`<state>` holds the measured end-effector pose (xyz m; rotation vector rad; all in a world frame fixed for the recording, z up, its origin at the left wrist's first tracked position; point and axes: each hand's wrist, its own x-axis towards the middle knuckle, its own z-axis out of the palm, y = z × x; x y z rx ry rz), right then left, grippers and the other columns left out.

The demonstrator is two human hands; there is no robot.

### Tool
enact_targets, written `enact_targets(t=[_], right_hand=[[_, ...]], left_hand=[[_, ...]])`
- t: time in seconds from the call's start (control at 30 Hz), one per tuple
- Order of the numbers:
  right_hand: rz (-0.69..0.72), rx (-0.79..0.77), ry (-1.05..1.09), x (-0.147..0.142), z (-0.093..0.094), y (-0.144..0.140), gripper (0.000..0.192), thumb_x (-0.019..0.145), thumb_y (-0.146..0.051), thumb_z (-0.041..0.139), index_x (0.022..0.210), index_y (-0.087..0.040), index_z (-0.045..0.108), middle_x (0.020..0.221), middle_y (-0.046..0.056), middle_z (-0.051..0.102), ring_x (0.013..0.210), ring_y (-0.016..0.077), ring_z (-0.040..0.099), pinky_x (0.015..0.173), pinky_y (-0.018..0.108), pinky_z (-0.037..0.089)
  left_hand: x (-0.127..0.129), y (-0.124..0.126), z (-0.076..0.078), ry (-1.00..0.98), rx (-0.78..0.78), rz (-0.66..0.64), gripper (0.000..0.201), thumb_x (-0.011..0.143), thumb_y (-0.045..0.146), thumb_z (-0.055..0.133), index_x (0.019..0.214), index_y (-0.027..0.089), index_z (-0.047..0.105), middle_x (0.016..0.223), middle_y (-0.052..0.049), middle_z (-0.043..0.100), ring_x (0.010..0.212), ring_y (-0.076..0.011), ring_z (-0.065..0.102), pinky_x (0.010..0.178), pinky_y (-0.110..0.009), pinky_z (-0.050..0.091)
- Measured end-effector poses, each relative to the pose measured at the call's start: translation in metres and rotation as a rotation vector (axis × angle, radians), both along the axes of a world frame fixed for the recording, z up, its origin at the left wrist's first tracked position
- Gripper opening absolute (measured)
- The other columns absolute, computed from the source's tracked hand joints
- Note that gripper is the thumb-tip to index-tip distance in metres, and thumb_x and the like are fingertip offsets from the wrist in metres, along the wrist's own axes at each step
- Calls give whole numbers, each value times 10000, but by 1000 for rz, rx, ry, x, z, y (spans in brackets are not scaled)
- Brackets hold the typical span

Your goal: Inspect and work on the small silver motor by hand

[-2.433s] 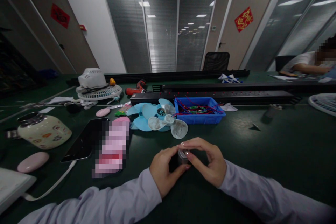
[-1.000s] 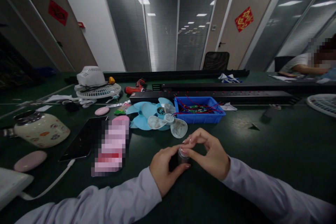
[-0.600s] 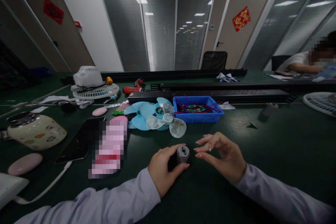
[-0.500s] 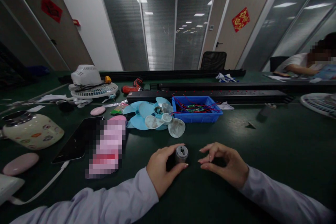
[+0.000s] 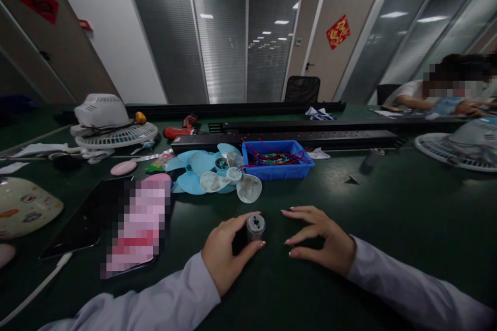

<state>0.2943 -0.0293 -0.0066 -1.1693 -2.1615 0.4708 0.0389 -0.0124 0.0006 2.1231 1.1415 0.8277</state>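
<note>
At lower centre our left hand (image 5: 229,256) clasps an upright motor-like metal cylinder (image 5: 256,225); right of it, apart, curves our right hand (image 5: 324,238), whether pinching we cannot tell.

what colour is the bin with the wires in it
Blue: the bin shows best in the head view, with red wires in it.
</note>
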Motion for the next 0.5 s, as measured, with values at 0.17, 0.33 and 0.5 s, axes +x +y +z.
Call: enact_targets(t=[0.17,0.33,0.5], right_hand=[[-14,32,193,-13,7,8,86,763,-272,727,846,-284,742,1023,54,725,987,252,643,855,458,505],[22,118,446,-54,17,20,85,811,-181,652,860,-220,710,841,49,733,820,195,679,758,348,544],[93,115,487,-79,20,28,96,830,-175,632,870,-208,712,838,50,729,806,176,668,751,318,534]], left_hand=[[1,-2,1,-4,3,17,429,781,296,663,1201,260,580,1127,-46,682,1023,-249,635,915,-413,496],[1,-1,-1,-6,21,6,409,784,306,664,1181,245,590,1119,-50,685,1010,-246,636,908,-399,496],[0,-1,-3,1,37,5,382,789,310,658,1156,222,598,1063,-55,698,952,-241,648,842,-376,514]])
